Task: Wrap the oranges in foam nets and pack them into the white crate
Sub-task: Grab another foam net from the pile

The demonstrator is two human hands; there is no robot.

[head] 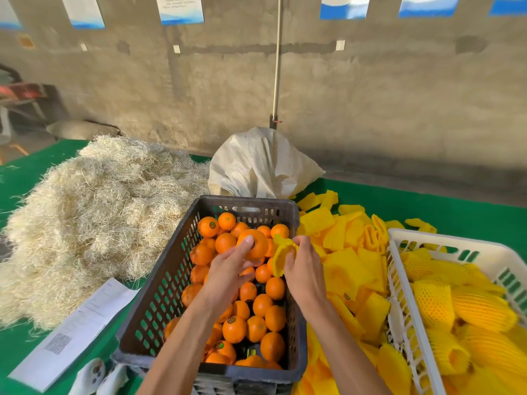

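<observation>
Two hands work above the dark crate [159, 283] of oranges in the middle of the green desk [31, 178]. With fingers curled around it, the left hand [228, 269] has its grip on one orange [255, 243], lifted over the loose fruit. Beside it, the right hand [303, 269] pinches a yellow foam net [281, 256] just next to that orange; its fingertips are mostly hidden behind the net. Loose foam nets [348, 263] lie heaped between the two crates. At the desk's right edge stands the white crate [399, 283], cut off by the frame, already holding netted oranges [433, 303]. Straw [94, 212] covers the far left side. A printed sheet [77, 329] lies near the front left, its text too small to read.
</observation>
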